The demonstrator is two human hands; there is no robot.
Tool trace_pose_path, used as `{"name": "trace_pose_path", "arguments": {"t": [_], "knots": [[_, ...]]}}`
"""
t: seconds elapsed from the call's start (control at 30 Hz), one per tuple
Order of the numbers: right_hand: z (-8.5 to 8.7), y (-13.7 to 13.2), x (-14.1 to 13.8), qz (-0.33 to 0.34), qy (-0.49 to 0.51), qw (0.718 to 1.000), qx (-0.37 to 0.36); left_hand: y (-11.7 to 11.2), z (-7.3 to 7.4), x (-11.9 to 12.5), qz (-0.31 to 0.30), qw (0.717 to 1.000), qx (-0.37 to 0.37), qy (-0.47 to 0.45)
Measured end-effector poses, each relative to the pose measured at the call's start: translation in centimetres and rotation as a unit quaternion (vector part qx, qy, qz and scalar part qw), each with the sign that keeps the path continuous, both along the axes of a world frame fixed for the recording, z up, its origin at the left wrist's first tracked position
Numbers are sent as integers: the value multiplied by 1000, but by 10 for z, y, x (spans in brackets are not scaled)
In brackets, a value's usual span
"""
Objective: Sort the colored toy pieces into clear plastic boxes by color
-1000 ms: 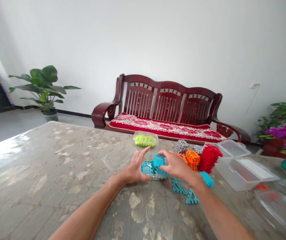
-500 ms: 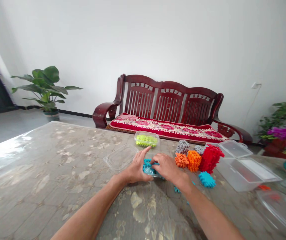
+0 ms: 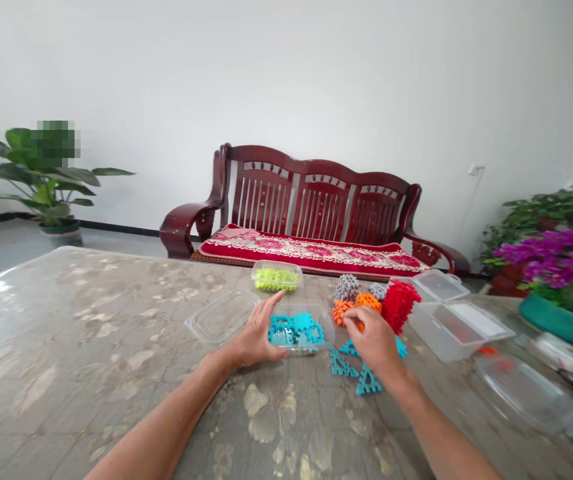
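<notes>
Ahead, we are looking across a marbled table (image 3: 91,347) toward a white wall, with a plant (image 3: 41,180) at left, a red bench (image 3: 311,213) in the middle and purple flowers (image 3: 561,257) at right. We are seeing the plant's top blurred out, and a clear lid (image 3: 521,393) running off the right edge. Our left hand (image 3: 256,337) is lying open against the left wall of a clear tub (image 3: 329,323) holding teal pieces (image 3: 296,330). Our right hand (image 3: 376,340) is hovering just right of the tub, fingers loosely curled on nothing we can see, with loose teal triangles (image 3: 351,373) lying beneath it.
</notes>
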State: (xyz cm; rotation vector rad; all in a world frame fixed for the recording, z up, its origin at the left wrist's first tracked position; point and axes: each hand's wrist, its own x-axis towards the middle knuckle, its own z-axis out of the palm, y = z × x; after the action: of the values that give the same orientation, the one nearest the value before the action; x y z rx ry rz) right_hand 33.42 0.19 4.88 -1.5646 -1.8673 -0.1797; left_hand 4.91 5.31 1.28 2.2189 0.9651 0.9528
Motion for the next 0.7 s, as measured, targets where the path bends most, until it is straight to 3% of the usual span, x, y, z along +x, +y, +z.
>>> {"name": "trace_pose_path", "arguments": {"t": [0.13, 0.27, 0.43, 0.7], "knots": [[-13, -16, 56, -149, -109, 982, -26, 0, 0, 0, 6, 1000, -4, 2], [-17, -27, 79, -248, -162, 948, -115, -1, 1, -1, 5, 1000, -6, 6], [-17, -30, 79, -251, -145, 936, -199, -1, 1, -1, 1, 1000, -8, 6], [-18, -31, 77, -222, -84, 957, -164, -1, 2, 0, 2, 1000, -13, 3]]}}
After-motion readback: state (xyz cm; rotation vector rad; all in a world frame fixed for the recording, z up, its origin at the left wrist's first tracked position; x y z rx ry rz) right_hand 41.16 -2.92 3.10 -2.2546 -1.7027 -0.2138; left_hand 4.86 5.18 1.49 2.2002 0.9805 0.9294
